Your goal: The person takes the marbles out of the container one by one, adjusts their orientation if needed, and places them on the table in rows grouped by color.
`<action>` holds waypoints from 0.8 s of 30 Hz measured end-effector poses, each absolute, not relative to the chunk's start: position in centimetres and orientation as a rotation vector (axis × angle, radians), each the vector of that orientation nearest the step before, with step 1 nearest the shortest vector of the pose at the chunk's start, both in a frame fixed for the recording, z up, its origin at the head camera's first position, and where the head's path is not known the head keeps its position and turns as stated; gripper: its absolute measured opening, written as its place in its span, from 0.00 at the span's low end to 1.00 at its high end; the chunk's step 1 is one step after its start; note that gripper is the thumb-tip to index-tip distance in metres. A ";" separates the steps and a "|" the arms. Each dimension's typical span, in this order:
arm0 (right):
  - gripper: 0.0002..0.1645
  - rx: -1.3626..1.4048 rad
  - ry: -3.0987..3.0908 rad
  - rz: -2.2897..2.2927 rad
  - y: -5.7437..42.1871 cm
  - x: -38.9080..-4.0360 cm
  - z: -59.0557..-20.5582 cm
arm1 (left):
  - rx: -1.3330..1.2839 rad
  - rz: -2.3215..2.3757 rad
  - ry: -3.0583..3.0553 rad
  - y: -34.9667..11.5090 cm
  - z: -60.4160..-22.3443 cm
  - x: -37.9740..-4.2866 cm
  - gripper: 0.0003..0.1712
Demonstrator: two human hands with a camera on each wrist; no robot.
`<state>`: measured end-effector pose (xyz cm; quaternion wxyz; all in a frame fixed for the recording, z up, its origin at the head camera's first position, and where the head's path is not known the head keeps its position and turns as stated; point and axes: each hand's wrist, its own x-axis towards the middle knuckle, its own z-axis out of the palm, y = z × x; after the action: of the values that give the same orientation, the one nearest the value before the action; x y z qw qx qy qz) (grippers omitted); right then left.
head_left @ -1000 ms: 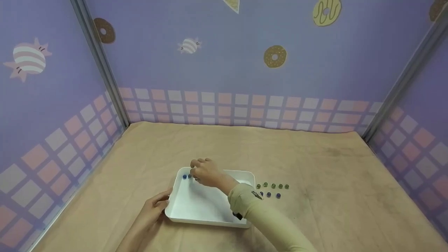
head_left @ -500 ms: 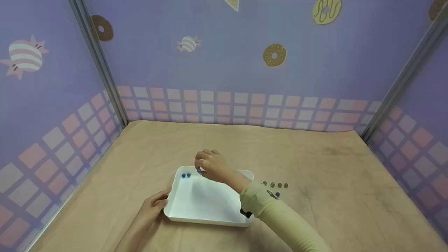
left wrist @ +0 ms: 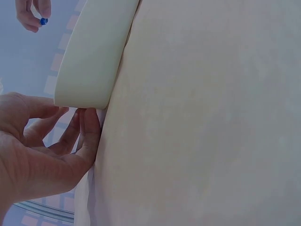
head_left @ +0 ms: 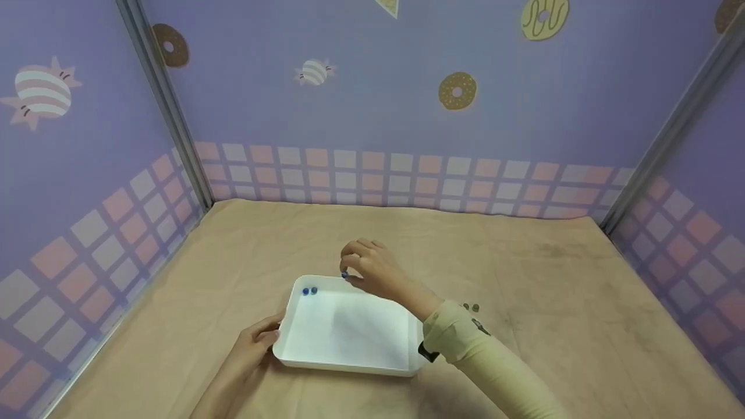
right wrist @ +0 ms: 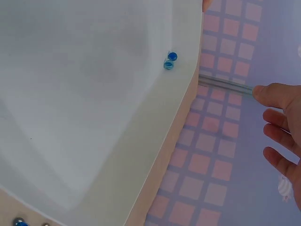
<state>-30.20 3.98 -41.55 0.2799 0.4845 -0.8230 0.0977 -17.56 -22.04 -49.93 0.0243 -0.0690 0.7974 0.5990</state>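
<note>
A shallow white tray (head_left: 343, 369) lies on the cloth. My left hand (head_left: 254, 340) grips its left side; thumb and fingertips press against the tray wall in the left wrist view. My right hand (head_left: 375, 269) is raised over the tray's far rim, pinching a small blue marble (left wrist: 43, 21) between thumb and finger. Inside the tray's far left corner, a dark blue marble (right wrist: 172, 56) and a teal-blue marble (right wrist: 168, 65) sit side by side. The right wrist view shows the right hand's fingers from the side, with the held marble hidden.
Green marbles (head_left: 476, 307) lie on the tan cloth (head_left: 559, 326) right of the tray, partly covered by the right sleeve (head_left: 495, 361). A marble (right wrist: 19, 221) shows outside the tray's near edge in the right wrist view. Patterned purple walls (head_left: 372, 87) enclose the table.
My right hand has left the tray's far left corner and moved right and away, a blue marble in its fingers. Its sleeve now covers more of the outside marbles. The left hand keeps its grip.
</note>
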 end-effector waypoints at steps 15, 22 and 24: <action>0.05 1.264 -2.220 0.532 7.9 -29.8 -42.1 | -0.216 1.824 2.454 -22.0 -49.9 -17.5 0.26; 0.06 1.182 -2.249 0.700 10.7 -29.5 -43.1 | -0.213 1.799 2.478 -22.0 -49.8 -17.5 0.26; 0.07 1.139 -2.265 0.740 11.6 -29.3 -43.4 | -0.213 1.802 2.478 -22.0 -49.8 -17.5 0.26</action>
<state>-29.27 11.55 -43.37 0.2475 0.4179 -0.8310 0.2714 -17.46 -22.02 -49.78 0.0351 -0.0692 0.8062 0.5865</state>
